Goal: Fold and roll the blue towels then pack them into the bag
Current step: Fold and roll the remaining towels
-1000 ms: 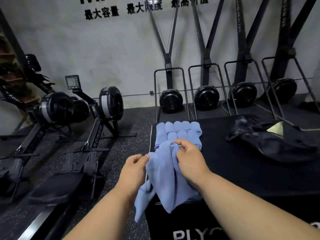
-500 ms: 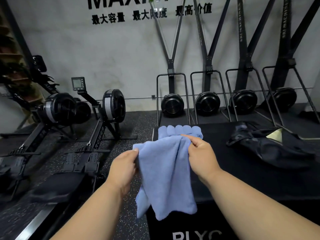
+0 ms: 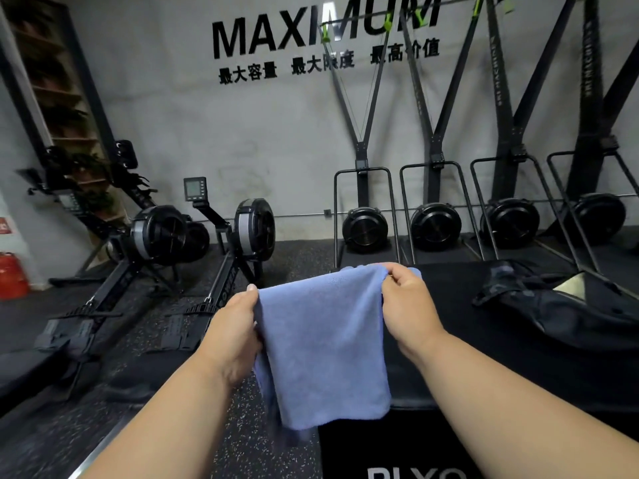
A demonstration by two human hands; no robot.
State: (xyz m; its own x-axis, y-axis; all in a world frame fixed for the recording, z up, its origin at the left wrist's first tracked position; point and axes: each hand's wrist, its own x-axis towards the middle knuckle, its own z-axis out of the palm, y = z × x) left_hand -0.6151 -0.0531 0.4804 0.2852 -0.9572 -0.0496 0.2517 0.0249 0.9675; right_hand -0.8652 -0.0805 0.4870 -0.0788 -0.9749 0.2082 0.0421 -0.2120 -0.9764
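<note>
Towel: blue towel [image 3: 325, 344] hangs in the air between both hands, above the black desk's [image 3: 518, 357] near edge.
Left hand [image 3: 235, 326]: fingers pinch its upper left corner.
Right hand [image 3: 406, 299]: fingers pinch the upper right corner.
Bag: dark bag [image 3: 560, 305] lies on the desk, well right.
Risk: a slack pinch could likely drop a corner, skewing the fold.
Writing: wall reads "MAXIMUM" [image 3: 325, 29], with Chinese characters beneath.

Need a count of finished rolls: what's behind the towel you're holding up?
The towel, held by the left hand and right hand, covers most of what lies behind it. Only a blue sliver peeks out beside the right hand, above the black platform. No count is possible.
</note>
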